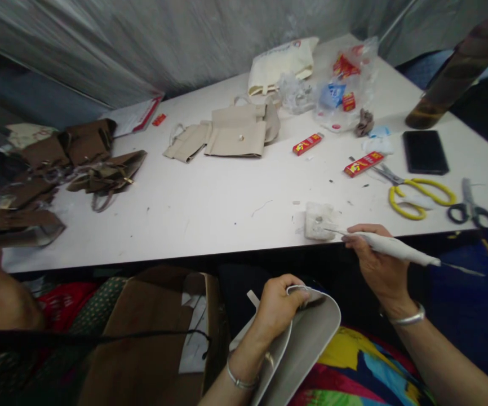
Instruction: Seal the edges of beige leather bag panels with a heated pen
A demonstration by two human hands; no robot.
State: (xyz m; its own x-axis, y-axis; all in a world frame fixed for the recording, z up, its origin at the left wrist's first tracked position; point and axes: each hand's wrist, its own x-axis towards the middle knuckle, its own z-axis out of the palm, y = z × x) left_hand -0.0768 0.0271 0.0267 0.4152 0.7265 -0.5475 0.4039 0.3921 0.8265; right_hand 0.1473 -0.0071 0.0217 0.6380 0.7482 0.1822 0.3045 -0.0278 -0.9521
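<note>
My left hand is closed on the upper edge of a beige bag, which hangs tilted over my lap, its inside facing up. In my right hand is a slim tool with a white wrapped handle; thin, pointed ends stick out at front and back. The front tip reaches over a small whitish pad at the table's near edge; whether it touches cannot be made out. A dark spot shows on the pad's top. Both wrists wear silver bangles.
The white table bears beige bags, brown bags, red boxes, yellow-handled scissors, black-handled scissors, a phone and a dark cylinder. Below stands a cardboard box. Another person's arm is at left.
</note>
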